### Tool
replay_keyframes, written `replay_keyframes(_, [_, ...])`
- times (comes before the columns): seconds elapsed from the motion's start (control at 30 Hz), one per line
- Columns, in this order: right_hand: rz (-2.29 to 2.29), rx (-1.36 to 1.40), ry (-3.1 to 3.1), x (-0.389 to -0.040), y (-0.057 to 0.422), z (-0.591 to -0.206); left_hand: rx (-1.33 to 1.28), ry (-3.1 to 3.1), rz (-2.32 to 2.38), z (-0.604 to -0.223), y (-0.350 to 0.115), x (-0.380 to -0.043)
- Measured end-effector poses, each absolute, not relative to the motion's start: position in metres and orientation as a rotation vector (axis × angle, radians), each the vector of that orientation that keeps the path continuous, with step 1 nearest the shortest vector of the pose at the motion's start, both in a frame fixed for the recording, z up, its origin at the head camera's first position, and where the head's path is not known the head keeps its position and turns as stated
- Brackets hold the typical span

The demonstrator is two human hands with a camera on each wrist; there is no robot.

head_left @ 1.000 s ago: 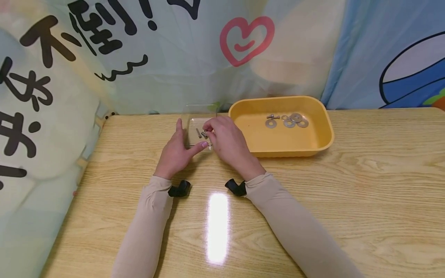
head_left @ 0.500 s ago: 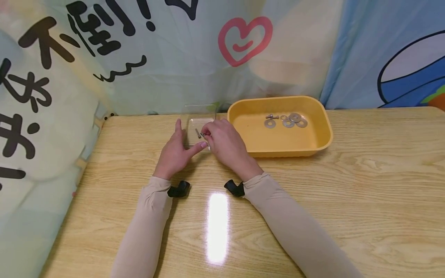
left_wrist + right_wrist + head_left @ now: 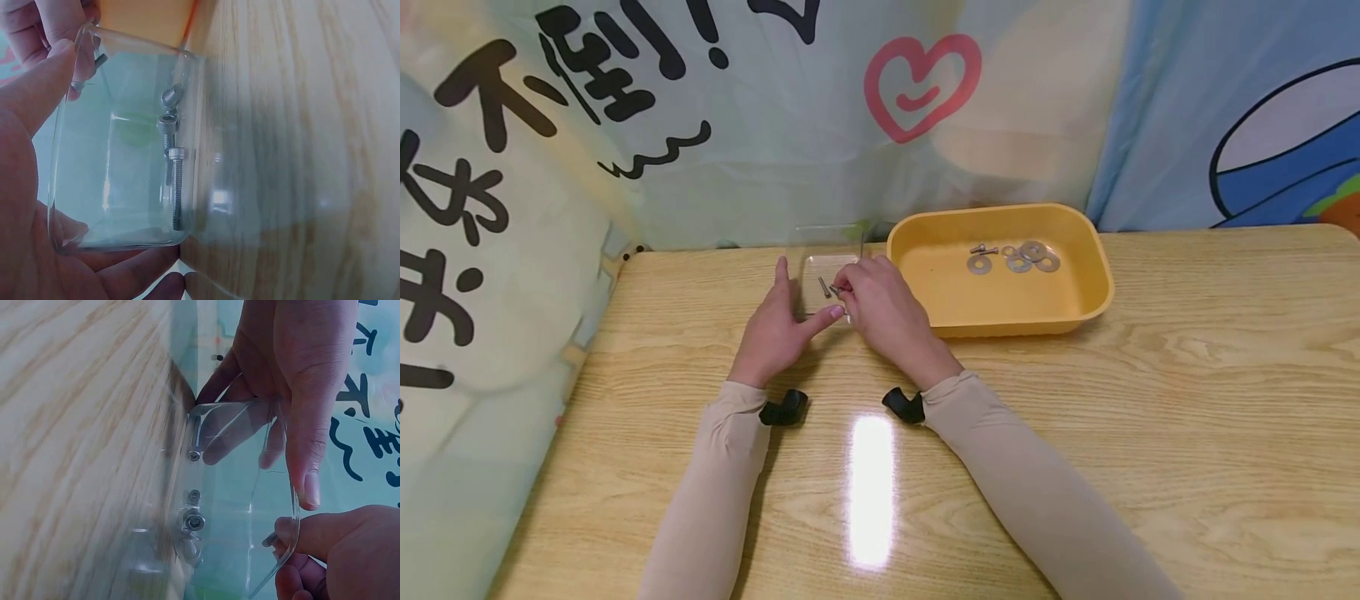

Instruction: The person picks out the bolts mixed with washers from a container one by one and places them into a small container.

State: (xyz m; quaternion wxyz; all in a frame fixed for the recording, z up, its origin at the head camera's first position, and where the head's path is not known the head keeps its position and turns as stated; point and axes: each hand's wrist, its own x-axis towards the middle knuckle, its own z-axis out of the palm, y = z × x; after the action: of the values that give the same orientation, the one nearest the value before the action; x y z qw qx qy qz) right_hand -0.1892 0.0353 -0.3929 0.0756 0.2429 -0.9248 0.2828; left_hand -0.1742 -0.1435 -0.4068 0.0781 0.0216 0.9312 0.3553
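Screws [image 3: 177, 194] are lying in box [image 3: 134, 194] and tray [image 3: 958, 304], work seemingly midway; right hand [image 3: 889, 312] is pinching one, splayed left hand [image 3: 772, 337] bracing the box.

Just left of the frame's centre, the left hand [image 3: 773, 335] holds a clear box [image 3: 818, 268], and the right hand [image 3: 887, 310] dips pinched fingertips to the metal screws [image 3: 823, 287] inside. Right of centre, a yellow tray [image 3: 1000, 308] bears washers [image 3: 1033, 251] and small screws [image 3: 983, 249].

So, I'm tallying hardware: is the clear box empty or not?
Not empty: screws lie on the bottom of the clear box, visible through its wall in both wrist views.
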Motion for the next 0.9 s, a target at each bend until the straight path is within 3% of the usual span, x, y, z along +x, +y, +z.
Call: replay_keyframes(0.9, [0.906,0.748,-2.747,-0.1896,0.0378,-0.3937,0.058,2.792,1.047,-0.4074,-0.1432,-0.1755])
